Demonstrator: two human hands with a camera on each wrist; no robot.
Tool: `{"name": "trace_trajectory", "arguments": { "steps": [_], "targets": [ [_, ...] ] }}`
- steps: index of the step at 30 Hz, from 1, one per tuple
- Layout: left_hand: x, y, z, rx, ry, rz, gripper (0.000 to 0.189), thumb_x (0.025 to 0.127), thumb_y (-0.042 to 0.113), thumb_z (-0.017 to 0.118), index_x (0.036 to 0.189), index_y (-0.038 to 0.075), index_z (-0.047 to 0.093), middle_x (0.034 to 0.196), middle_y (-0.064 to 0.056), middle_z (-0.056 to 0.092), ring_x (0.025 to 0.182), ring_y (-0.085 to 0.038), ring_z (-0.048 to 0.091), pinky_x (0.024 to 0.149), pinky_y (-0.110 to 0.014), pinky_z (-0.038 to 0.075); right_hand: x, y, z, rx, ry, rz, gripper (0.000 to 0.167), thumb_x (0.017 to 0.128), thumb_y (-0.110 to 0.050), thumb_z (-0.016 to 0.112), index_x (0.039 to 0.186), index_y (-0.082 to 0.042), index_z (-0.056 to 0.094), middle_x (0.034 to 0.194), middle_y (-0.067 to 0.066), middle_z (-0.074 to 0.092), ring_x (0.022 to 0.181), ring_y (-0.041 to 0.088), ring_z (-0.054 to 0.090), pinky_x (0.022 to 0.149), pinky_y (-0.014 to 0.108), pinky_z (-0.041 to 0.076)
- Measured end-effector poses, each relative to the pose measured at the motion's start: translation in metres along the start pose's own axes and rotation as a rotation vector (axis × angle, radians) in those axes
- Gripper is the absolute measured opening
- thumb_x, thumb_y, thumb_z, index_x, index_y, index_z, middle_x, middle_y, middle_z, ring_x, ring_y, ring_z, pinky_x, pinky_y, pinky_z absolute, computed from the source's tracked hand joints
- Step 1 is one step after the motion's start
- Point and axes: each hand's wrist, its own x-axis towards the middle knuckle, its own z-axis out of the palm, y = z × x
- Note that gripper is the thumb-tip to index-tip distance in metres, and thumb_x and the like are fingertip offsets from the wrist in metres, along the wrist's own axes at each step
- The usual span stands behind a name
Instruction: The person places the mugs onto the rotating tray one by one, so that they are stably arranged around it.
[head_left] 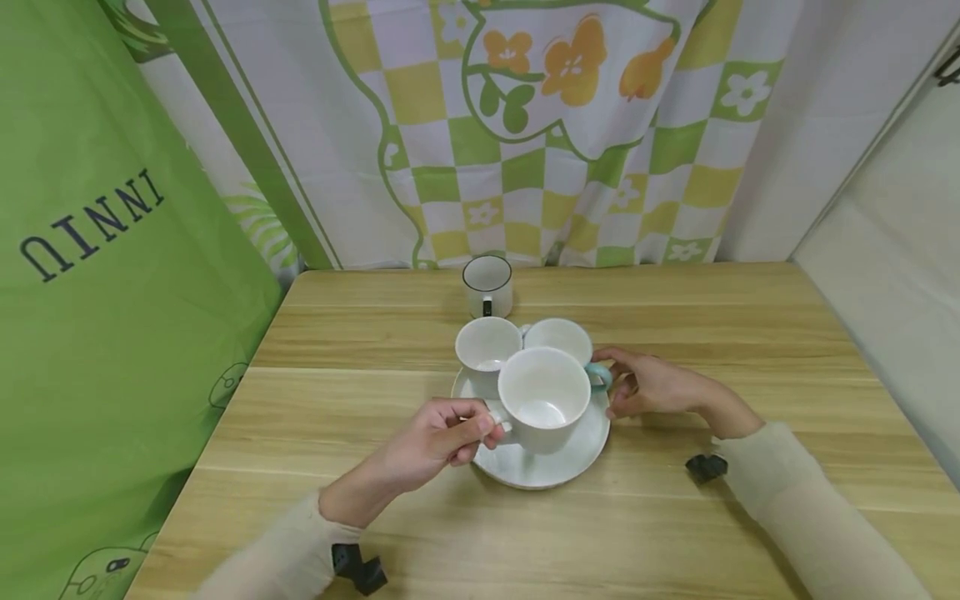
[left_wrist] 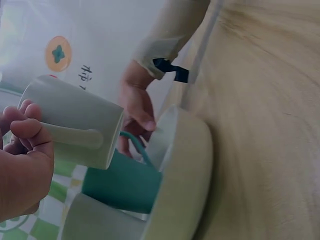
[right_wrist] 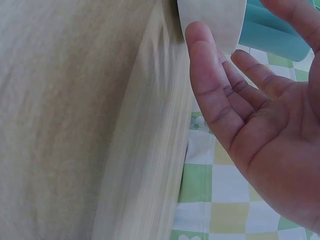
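Note:
My left hand [head_left: 442,433] pinches the handle of a white mug [head_left: 546,387], which hangs tilted over a white dish [head_left: 534,477]. Inside the dish, behind that mug, are a second white mug [head_left: 487,343] at left and a teal mug [left_wrist: 125,182] with a white inside at right. The teal mug's handle [head_left: 598,377] points right, toward my right hand [head_left: 648,383]. That hand has loosely bent fingers beside the handle and the dish's right rim. In the right wrist view its palm [right_wrist: 280,130] faces the camera, with nothing in it.
A white mug with a dark rim and black handle [head_left: 489,292] stands behind the dish. The wooden table [head_left: 337,400] runs back to a checkered, flowered curtain [head_left: 517,167]. Green fabric [head_left: 112,292] hangs along the left side, pale cloth [head_left: 892,242] along the right.

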Motion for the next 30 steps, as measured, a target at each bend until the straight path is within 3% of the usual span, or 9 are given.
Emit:
{"name": "trace_trajectory", "arguments": {
  "steps": [5,12,18,23,30],
  "targets": [
    [0.004,-0.015,0.003,-0.005,0.005,-0.056,0.026,0.102,0.022,0.058,0.091,-0.001,0.062,0.086,0.008,0.064,0.06,0.001,0.043,0.054,-0.014,0.033,0.0,0.0,0.0,0.0,0.001,0.009,0.084,0.082,-0.02,0.083,0.149,-0.006,0.034,0.119,0.019,0.06,0.088,0.022,0.066,0.074,0.025,0.057],
    [0.008,-0.031,0.006,0.015,-0.006,-0.074,0.046,0.101,0.026,0.059,0.101,-0.02,0.054,0.086,0.01,0.064,0.062,0.001,0.044,0.056,-0.014,0.035,-0.001,0.0,0.001,0.002,0.0,0.004,0.085,0.082,-0.019,0.083,0.149,-0.005,0.034,0.117,0.019,0.06,0.087,0.021,0.066,0.073,0.025,0.058],
    [0.011,-0.04,0.008,0.013,-0.022,-0.056,0.047,0.101,0.027,0.06,0.102,-0.02,0.056,0.085,0.01,0.064,0.062,0.001,0.045,0.056,-0.013,0.037,0.0,0.001,0.001,0.0,0.0,0.0,0.084,0.082,-0.019,0.083,0.149,-0.005,0.034,0.116,0.019,0.06,0.086,0.021,0.066,0.072,0.025,0.058],
    [0.014,-0.046,0.012,-0.001,-0.028,-0.081,0.044,0.101,0.023,0.059,0.103,-0.021,0.056,0.086,0.01,0.065,0.062,0.001,0.045,0.056,-0.014,0.038,0.0,0.001,0.001,-0.001,0.001,-0.003,0.085,0.082,-0.02,0.083,0.149,-0.005,0.034,0.116,0.018,0.061,0.087,0.021,0.066,0.072,0.026,0.058],
    [0.018,-0.054,0.014,-0.016,-0.038,-0.085,0.044,0.101,0.022,0.06,0.103,-0.022,0.055,0.088,0.007,0.067,0.062,0.001,0.045,0.056,-0.013,0.038,0.001,0.004,0.002,0.031,-0.019,-0.025,0.084,0.083,-0.011,0.079,0.152,-0.003,0.031,0.113,0.019,0.061,0.085,0.021,0.068,0.073,0.026,0.059]
  ]
}}
